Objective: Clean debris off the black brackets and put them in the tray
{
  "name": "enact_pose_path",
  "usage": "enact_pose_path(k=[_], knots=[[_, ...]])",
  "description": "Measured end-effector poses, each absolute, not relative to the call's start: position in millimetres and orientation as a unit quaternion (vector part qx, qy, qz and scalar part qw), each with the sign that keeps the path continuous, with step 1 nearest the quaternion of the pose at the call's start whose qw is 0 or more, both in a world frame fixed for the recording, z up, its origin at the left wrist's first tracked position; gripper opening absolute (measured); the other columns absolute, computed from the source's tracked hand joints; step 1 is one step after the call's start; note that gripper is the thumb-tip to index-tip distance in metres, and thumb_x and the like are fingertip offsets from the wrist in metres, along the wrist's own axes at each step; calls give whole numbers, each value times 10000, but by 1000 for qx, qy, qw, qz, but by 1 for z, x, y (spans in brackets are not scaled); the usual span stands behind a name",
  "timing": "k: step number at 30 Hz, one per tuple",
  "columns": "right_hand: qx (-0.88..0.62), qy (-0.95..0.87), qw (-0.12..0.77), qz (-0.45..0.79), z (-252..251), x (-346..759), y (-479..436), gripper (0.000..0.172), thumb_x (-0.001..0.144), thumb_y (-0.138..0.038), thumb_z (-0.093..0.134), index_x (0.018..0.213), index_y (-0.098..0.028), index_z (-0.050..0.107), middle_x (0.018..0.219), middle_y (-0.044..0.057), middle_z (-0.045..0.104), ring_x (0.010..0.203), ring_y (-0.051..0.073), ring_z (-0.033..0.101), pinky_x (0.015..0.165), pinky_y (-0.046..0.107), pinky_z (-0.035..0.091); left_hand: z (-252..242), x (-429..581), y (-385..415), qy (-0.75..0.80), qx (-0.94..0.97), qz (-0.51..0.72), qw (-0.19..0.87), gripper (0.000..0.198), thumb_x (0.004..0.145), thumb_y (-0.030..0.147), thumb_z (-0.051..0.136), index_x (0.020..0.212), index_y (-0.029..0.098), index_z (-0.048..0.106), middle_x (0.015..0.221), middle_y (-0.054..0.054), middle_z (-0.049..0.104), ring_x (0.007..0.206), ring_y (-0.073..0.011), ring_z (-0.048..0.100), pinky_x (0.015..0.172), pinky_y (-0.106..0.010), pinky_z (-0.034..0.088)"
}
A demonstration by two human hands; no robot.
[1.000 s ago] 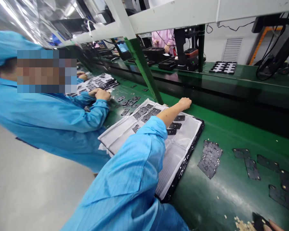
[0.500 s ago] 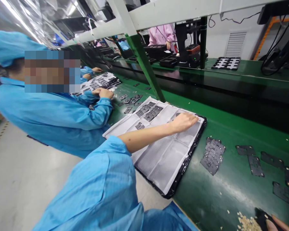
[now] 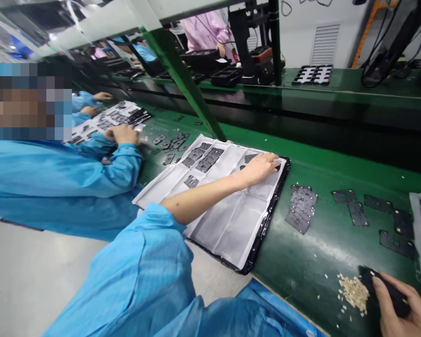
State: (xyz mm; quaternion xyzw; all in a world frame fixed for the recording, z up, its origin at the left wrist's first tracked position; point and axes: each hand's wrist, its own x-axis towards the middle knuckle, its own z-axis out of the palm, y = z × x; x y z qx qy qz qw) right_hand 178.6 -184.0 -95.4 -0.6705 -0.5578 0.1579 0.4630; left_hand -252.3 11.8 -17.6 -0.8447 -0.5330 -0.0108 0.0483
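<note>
plates fill some far cells of the tray on the bench; near cells lie bare, loose plates beside, so we judge much is left. our left hand half curls over its far right corner, grip hidden; our right hand pinches a black piece. plates look flat, dark, notched.

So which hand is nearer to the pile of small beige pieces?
Right. The right hand is just beside the pile, holding a black part; the left hand is farther off, over the white-lined tray.
</note>
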Motion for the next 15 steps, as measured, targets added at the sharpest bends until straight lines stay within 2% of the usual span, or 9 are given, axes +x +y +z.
enact_pose_path(k=[4, 9, 12, 15], knots=[[-680, -575, 425, 163, -84, 175, -182, 606, 892, -806, 687, 947, -217, 814, 989, 103, 817, 898, 314, 774, 898, 424, 599, -7, -218, 9, -487, -868, -100, 2, 311, 1118, 266, 498, 1287, 173, 741, 1369, -141, 729, 1266, -281, 693, 1103, -433, 534], [-671, -563, 448, 180, -93, 180, -185, 501, 913, -694, 747, 996, -203, 812, 1028, 93, 817, 936, 283, 776, 951, 400, 591, -8, -123, 27, -419, -898, -88, -100, 266, 1066, 327, 644, 1273, 187, 734, 1293, -125, 753, 1238, -296, 710, 1034, -411, 558], [-668, -556, 459, 187, -95, 179, -187, 463, 916, -656, 764, 1005, -204, 812, 1028, 85, 816, 935, 270, 774, 951, 390, 590, -13, -69, 43, -443, -883, -30, -151, 348, 978, 370, 779, 1254, 165, 726, 1318, -165, 730, 1271, -347, 695, 1012, -425, 566], [-662, -551, 468, 200, -94, 178, -187, 436, 918, -628, 772, 1001, -202, 811, 1033, 83, 816, 940, 264, 774, 951, 387, 593, -19, -40, 57, -460, -872, -5, -171, 399, 868, 315, 888, 1192, 153, 720, 1323, -196, 716, 1278, -380, 689, 991, -434, 571]])
